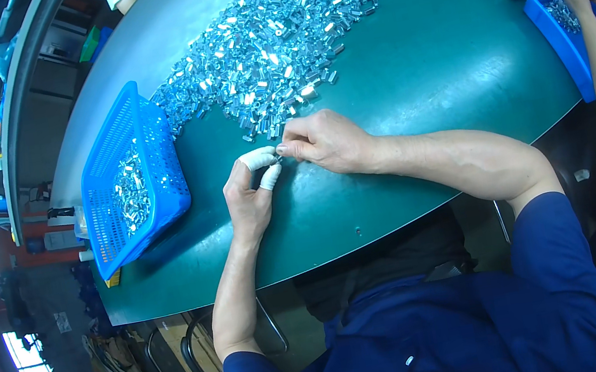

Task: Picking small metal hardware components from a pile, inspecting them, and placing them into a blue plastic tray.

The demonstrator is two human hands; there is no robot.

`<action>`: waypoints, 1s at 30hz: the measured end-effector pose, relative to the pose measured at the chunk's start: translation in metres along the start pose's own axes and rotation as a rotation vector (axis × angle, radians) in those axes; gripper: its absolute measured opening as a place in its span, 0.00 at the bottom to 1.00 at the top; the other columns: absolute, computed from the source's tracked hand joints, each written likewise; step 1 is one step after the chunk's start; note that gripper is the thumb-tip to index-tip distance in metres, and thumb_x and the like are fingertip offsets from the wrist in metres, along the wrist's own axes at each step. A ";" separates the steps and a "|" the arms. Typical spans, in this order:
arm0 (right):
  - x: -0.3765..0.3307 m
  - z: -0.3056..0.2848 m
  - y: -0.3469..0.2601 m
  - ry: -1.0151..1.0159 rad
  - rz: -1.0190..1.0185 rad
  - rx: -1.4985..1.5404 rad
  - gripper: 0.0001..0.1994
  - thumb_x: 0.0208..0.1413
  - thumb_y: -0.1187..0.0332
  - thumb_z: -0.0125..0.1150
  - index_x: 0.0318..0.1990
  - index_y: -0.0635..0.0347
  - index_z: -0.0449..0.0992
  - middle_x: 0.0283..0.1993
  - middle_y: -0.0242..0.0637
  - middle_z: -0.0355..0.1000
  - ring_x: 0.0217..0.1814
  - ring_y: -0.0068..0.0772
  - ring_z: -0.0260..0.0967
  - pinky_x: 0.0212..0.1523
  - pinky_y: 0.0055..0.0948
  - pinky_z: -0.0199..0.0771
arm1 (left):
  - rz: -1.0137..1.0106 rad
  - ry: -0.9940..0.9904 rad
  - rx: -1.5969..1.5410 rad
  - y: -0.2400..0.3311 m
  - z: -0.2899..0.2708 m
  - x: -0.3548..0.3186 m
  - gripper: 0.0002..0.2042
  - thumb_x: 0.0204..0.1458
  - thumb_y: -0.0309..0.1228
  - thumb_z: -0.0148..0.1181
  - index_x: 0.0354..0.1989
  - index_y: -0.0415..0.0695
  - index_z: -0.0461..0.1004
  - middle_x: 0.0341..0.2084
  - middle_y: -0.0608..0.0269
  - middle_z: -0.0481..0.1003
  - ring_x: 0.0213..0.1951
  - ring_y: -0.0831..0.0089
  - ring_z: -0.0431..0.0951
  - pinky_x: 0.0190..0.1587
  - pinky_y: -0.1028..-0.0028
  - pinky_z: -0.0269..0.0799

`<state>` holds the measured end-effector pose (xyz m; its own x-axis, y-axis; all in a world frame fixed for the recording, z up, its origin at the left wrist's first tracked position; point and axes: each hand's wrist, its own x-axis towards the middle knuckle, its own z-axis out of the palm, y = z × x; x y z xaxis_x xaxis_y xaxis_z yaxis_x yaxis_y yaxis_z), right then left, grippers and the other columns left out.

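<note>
While both hands meet on the green surface, the left hand, with white caps on thumb and forefinger, and the right hand pinch one small metal part between closed fingertips. Just beyond lies a heap of shiny parts; a blue basket sits to the left.

Bare desk right of the hands; metal parts pile blocks ahead, blue basket blocks left.
</note>
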<state>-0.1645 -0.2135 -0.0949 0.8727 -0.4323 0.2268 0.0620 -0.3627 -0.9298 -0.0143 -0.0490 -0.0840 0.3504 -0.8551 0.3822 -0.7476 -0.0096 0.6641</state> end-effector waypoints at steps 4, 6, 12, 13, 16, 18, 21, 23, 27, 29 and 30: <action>-0.001 -0.005 -0.001 -0.041 -0.056 -0.041 0.11 0.61 0.64 0.68 0.40 0.65 0.81 0.35 0.45 0.82 0.37 0.41 0.81 0.38 0.39 0.77 | 0.001 -0.006 -0.001 -0.004 -0.002 -0.004 0.09 0.53 0.21 0.71 0.42 0.39 0.80 0.44 0.54 0.83 0.47 0.62 0.84 0.52 0.67 0.78; -0.001 -0.006 0.000 -0.054 -0.095 -0.046 0.10 0.60 0.66 0.68 0.41 0.65 0.81 0.36 0.45 0.82 0.38 0.42 0.82 0.39 0.39 0.78 | -0.026 0.002 -0.012 -0.004 -0.004 -0.004 0.09 0.53 0.22 0.71 0.42 0.39 0.79 0.44 0.54 0.83 0.48 0.63 0.84 0.53 0.67 0.78; 0.001 -0.005 0.004 -0.029 -0.236 -0.101 0.09 0.59 0.69 0.69 0.42 0.64 0.82 0.39 0.47 0.82 0.41 0.46 0.82 0.42 0.42 0.80 | -0.064 0.003 -0.091 -0.004 -0.007 -0.006 0.09 0.54 0.21 0.71 0.41 0.39 0.79 0.45 0.54 0.83 0.48 0.64 0.83 0.52 0.67 0.78; 0.001 -0.005 0.006 -0.021 -0.257 -0.122 0.08 0.59 0.69 0.69 0.42 0.64 0.82 0.39 0.48 0.82 0.41 0.47 0.82 0.42 0.42 0.80 | -0.064 0.004 -0.091 -0.005 -0.007 -0.006 0.09 0.54 0.21 0.71 0.41 0.39 0.79 0.45 0.54 0.83 0.48 0.64 0.83 0.52 0.67 0.78; 0.001 -0.001 0.011 0.036 -0.285 -0.182 0.07 0.61 0.67 0.66 0.38 0.63 0.82 0.32 0.46 0.81 0.36 0.46 0.82 0.39 0.43 0.79 | -0.025 -0.007 -0.017 -0.004 -0.005 -0.004 0.09 0.54 0.21 0.70 0.41 0.40 0.78 0.45 0.54 0.83 0.48 0.63 0.83 0.52 0.67 0.78; -0.001 0.001 0.009 0.019 -0.226 -0.210 0.10 0.64 0.65 0.64 0.36 0.63 0.81 0.29 0.44 0.80 0.33 0.46 0.81 0.36 0.43 0.78 | 0.023 0.013 0.033 0.000 -0.003 -0.002 0.10 0.52 0.20 0.71 0.41 0.41 0.78 0.44 0.54 0.83 0.47 0.60 0.83 0.50 0.66 0.79; -0.003 0.000 0.000 -0.050 -0.090 -0.209 0.15 0.67 0.60 0.59 0.33 0.62 0.81 0.26 0.45 0.79 0.31 0.49 0.79 0.35 0.46 0.76 | 0.127 0.045 0.109 0.001 -0.005 0.000 0.11 0.51 0.20 0.72 0.41 0.41 0.78 0.44 0.55 0.83 0.46 0.58 0.83 0.48 0.64 0.79; -0.003 -0.004 -0.008 -0.103 -0.012 -0.181 0.17 0.67 0.58 0.57 0.31 0.62 0.81 0.27 0.47 0.79 0.33 0.52 0.79 0.37 0.49 0.75 | 0.154 0.042 0.126 0.008 -0.006 -0.001 0.11 0.50 0.20 0.72 0.40 0.41 0.78 0.43 0.55 0.83 0.45 0.57 0.83 0.48 0.64 0.79; -0.003 -0.004 -0.015 -0.151 0.136 0.076 0.21 0.70 0.58 0.52 0.28 0.62 0.80 0.22 0.41 0.78 0.24 0.37 0.76 0.31 0.40 0.74 | 0.237 0.033 0.200 0.016 -0.012 -0.001 0.11 0.49 0.20 0.72 0.40 0.40 0.78 0.43 0.55 0.83 0.44 0.57 0.82 0.47 0.63 0.78; -0.003 0.000 -0.011 -0.155 0.152 0.139 0.22 0.70 0.58 0.51 0.27 0.62 0.79 0.20 0.38 0.77 0.22 0.32 0.75 0.30 0.37 0.73 | 0.256 0.032 0.239 0.022 -0.021 0.000 0.11 0.49 0.20 0.72 0.40 0.41 0.78 0.43 0.55 0.83 0.44 0.56 0.82 0.47 0.63 0.78; -0.003 0.003 -0.007 -0.124 0.115 0.191 0.22 0.72 0.57 0.51 0.28 0.61 0.78 0.20 0.35 0.75 0.23 0.25 0.73 0.28 0.31 0.72 | 0.274 0.028 0.275 0.025 -0.028 0.001 0.12 0.48 0.20 0.72 0.40 0.41 0.78 0.42 0.54 0.83 0.44 0.56 0.82 0.47 0.62 0.78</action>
<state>-0.1660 -0.2076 -0.0899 0.9314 -0.3526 0.0902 0.0390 -0.1497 -0.9880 -0.0166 -0.0356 -0.0494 0.1291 -0.8309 0.5413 -0.9376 0.0754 0.3394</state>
